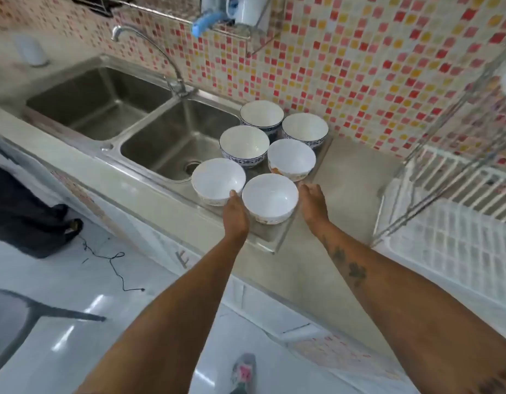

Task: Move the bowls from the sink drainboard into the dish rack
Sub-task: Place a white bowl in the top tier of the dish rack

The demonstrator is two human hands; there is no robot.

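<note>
Drainboard point(270, 237): nearest bowl point(270, 201) btwn both hands' open fingers point(234, 194).

The left hand point(235, 212) covers part of the nearest bowl point(270, 198)'s left wall, so contact there cannot be told. The right hand point(313, 204)'s palm faces away, its fingers only partly seen. The dish rack point(456, 231) is cut off by the right edge and blurred. Patterns on the far bowls point(261, 115) are too small to read. A dark shape point(24, 211) at left is cut off.

Six bowls point(270, 197) on drainboard point(270, 240), rack point(456, 245) right.
</note>
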